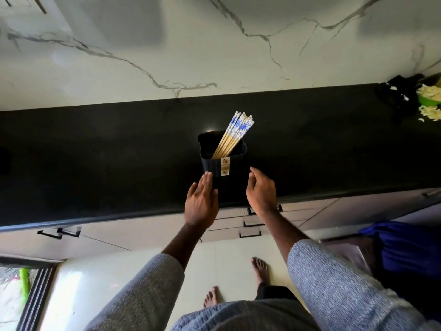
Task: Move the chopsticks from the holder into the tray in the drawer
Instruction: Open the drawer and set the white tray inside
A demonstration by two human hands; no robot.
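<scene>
Your left hand (pixel 201 201) and right hand (pixel 261 191) flank the holder (pixel 222 163) mid-surface, fingers open and empty; the chopsticks (pixel 235 133) lean toward 1 o'clock, likely light, stiff, slick, so pinch the bundle below its patterned tops.

Chopsticks (pixel 235 134) in holder (pixel 223 168) — hands apart.

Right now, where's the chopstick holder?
In the head view the black holder stands mid-frame on the black countertop, near its front edge, chopsticks leaning up-right, between the left hand and right hand.
</scene>
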